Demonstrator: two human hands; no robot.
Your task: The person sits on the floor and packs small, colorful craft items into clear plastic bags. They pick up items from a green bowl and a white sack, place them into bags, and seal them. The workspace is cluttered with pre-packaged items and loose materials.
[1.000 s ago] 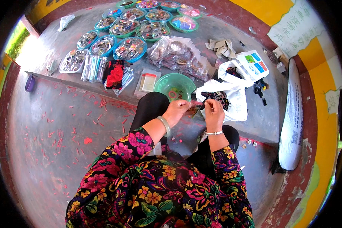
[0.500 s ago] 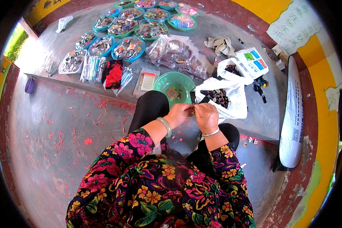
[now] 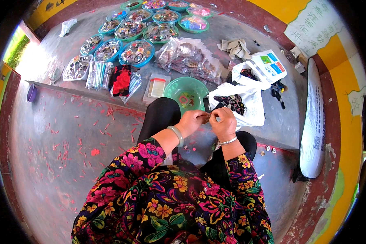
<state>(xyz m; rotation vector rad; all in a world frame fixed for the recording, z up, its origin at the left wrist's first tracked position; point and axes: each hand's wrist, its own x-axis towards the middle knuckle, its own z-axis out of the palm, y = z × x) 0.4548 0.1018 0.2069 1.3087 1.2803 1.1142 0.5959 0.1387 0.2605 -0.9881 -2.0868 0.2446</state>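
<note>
My left hand [image 3: 191, 123], with a pale bangle at the wrist, is closed in a pinch on a small gold-brown piece [image 3: 206, 119] whose kind I cannot make out. Close beside it, my right hand [image 3: 224, 125], with a silver bracelet, has thumb and forefinger pinched together at the same piece. Just beyond my hands stands a green plastic basin [image 3: 173, 87] with a few small pink and yellowish things in it. To its right, an opened white plastic bag [image 3: 254, 106] holds dark patterned items [image 3: 234, 102]. Both hands are above my lap, between my black-trousered knees.
Several basins of small packed goods [image 3: 137, 53] crowd the raised ledge. Nearer are clear bags of brownish items [image 3: 191, 57], a red-and-black pouch [image 3: 122, 80] and a stack of small clear bags [image 3: 155, 86]. A long white wrapped roll [image 3: 313, 126] leans at right. Red scraps litter the floor.
My right hand has turned slightly and its fingers have lifted a little, with a gap now showing between thumb and forefinger. My left hand stays nearly where it was.
</note>
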